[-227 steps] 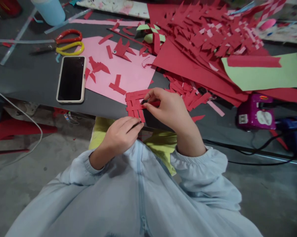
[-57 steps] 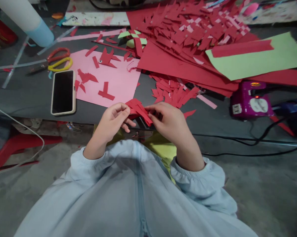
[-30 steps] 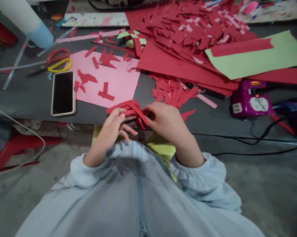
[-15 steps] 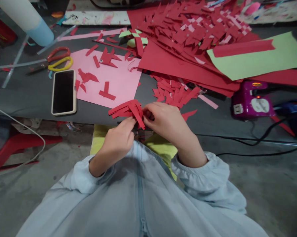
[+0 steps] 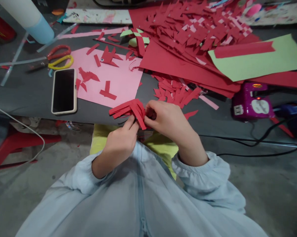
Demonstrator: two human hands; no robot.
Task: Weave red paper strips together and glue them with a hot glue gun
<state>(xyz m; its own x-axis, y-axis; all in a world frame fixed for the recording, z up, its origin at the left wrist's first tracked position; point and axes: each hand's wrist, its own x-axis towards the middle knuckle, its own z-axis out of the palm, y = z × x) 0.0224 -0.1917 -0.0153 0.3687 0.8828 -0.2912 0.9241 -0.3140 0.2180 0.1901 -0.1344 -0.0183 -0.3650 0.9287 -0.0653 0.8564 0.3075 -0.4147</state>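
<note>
Scissors (image 5: 49,65) and a phone (image 5: 63,92) lie at the left of the dark table (image 5: 89,112), with a pink sheet (image 5: 125,79) just right of the phone; at the table's near edge, the left hand (image 5: 119,144) reaches two extended fingers to the near side of the crossed red strips (image 5: 125,108), but its thumb is hidden and I cannot tell whether it grips; the strips bend over at their right end, where the right hand (image 5: 167,119) has thumb and forefinger pinched on the edge; to do this well, the left should probably steady the crossing while the right draws one strip at a time, gently, since narrow paper would likely crease; as for writing, the white board (image 5: 89,16) along the back has dark marks too small to read; the purple device (image 5: 249,103) at far right bears a white oval label, its print blurred.
</note>
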